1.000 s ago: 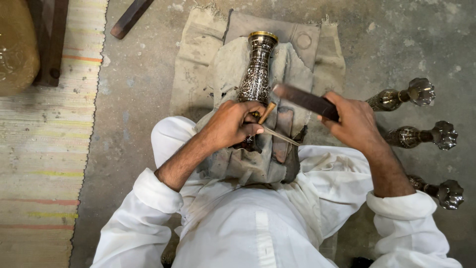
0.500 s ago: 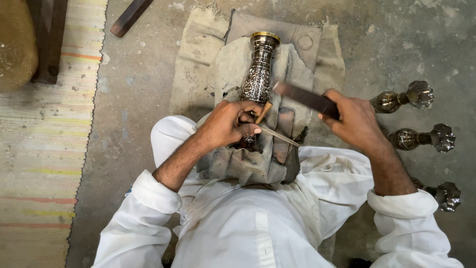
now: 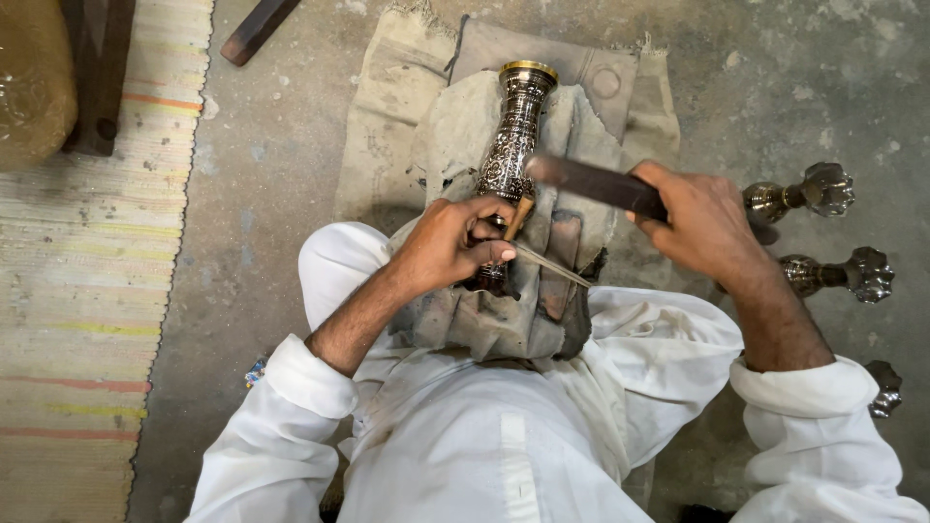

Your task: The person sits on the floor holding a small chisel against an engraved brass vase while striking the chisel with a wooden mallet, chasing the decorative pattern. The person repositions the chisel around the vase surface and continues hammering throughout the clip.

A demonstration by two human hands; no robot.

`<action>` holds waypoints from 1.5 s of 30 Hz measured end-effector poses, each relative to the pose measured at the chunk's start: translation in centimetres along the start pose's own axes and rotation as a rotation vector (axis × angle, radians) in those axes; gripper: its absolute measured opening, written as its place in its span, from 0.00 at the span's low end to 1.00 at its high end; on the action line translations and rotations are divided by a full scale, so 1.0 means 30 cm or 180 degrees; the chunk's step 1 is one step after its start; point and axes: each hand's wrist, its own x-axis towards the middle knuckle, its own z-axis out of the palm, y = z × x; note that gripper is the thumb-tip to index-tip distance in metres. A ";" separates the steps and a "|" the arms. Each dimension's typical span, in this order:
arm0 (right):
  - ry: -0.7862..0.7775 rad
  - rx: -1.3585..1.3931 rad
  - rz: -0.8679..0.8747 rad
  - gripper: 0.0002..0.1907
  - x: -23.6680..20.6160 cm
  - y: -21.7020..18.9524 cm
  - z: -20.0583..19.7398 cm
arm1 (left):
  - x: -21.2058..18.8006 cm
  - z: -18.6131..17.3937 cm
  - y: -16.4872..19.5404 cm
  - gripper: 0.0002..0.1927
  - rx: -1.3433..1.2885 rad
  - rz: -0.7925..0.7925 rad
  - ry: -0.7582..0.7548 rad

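While the grimy cloth padding [image 3: 455, 126] on the concrete floor [image 3: 271, 194] and the engraved metal vase [image 3: 513, 136] lying on it have stayed put, the right hand [image 3: 702, 228], gripping a flat dark striker bar [image 3: 596, 184], has swung lower toward the vase. The left hand [image 3: 450, 242] still pinches a thin chisel [image 3: 547, 264] against the vase's lower body, so a blow looks close.

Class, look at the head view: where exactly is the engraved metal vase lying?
The engraved metal vase lies centre frame on the grey cloth, its lower end under the left hand.
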 end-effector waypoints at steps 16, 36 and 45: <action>-0.0182 0.0114 0.0486 0.14 0.024 -0.062 -0.050 | -0.010 0.005 -0.030 0.19 -0.0428 -0.0212 -0.0015; -0.0069 -0.0412 -0.0181 0.18 0.055 -0.092 -0.081 | -0.026 0.017 -0.105 0.17 -0.0882 -0.0040 0.0060; -0.0032 -0.0535 -0.0371 0.21 0.065 -0.107 -0.101 | -0.030 0.029 -0.143 0.17 -0.1079 -0.0018 0.0092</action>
